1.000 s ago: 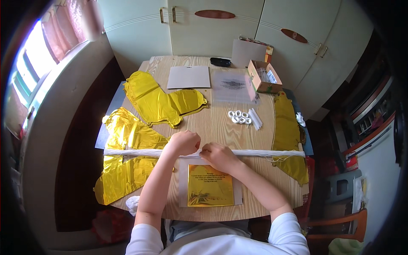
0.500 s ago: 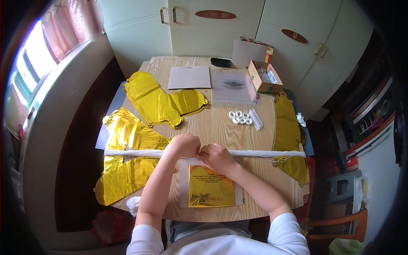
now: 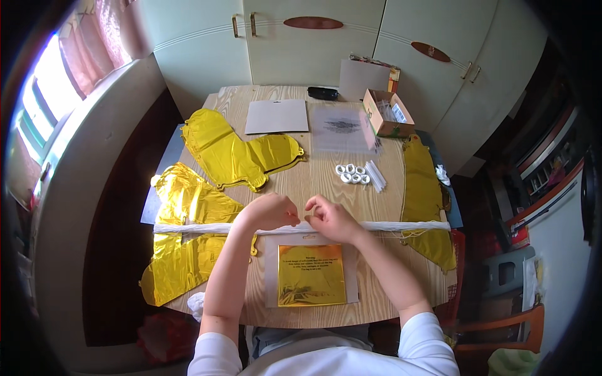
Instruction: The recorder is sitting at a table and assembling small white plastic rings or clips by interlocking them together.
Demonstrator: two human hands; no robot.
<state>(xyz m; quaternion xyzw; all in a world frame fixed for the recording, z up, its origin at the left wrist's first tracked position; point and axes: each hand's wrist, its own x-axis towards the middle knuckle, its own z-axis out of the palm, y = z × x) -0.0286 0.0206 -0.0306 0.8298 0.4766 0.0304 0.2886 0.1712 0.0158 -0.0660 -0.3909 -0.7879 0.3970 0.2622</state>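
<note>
White and thin, a long bundle of straws or string point(image 3: 188, 228) lies straight across the wooden tabletop point(image 3: 313, 188) from side to side, and both hands meet at its middle. The left hand point(image 3: 271, 212) is curled into a loose fist over it, fingertips pinched down; the right hand point(image 3: 331, 219) is likewise closed, fingers drawn together on the same strand just beside the left. What sits between the fingertips is too small to make out.

To do this pinching work well, it seems wise to keep the two hands close together, hold the strand flat against the wood so it does not roll, and pull gently so the thin ends at the right edge do not fray or slide off.

Just below the hands lies a gold foil packet on a clear sleeve point(image 3: 311, 274). To the left, crumpled gold foil balloons point(image 3: 188, 207) overlap the bundle; another gold balloon point(image 3: 421, 182) hangs over the right edge. Beyond the hands sit small white rings point(image 3: 352, 173) beside white sticks point(image 3: 376, 175), then a grey card point(image 3: 277, 116), a clear sheet point(image 3: 342, 128) and an open cardboard box point(image 3: 387, 114).

Pale cupboard doors point(image 3: 301, 44) stand behind the tabletop, and a bright window with a pink curtain point(image 3: 94, 50) is at the left.
</note>
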